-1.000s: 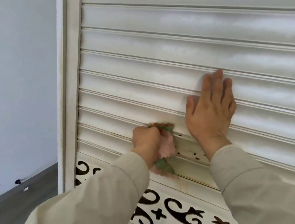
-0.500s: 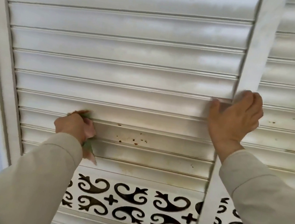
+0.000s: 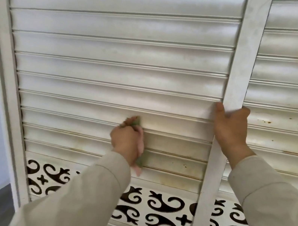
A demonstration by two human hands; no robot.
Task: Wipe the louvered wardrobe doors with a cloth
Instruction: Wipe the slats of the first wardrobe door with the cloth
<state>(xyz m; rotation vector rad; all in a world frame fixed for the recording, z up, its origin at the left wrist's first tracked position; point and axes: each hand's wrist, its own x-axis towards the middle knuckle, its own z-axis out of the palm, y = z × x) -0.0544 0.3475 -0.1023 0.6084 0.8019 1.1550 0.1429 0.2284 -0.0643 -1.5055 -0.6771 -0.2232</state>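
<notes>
Left hand (image 3: 126, 141): fingers clenched round a pink-and-green cloth (image 3: 139, 145), which is pressed against the lower slats (image 3: 82, 127) of the left door (image 3: 114, 57), just above the scroll-pattern band (image 3: 165, 210). Right hand (image 3: 230, 126): thumb and fingers curled round the upright stile (image 3: 247, 50) between the doors. Brown spots and streaks mark the slats of the right door (image 3: 296, 78).

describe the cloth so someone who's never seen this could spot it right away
Start at the white louvered wardrobe door left of the white vertical post, then drop to its lower slats above the black scrollwork band. There the left hand grips a crumpled pink and green cloth against a slat. It is the only coloured, soft thing on the white panels.
</notes>
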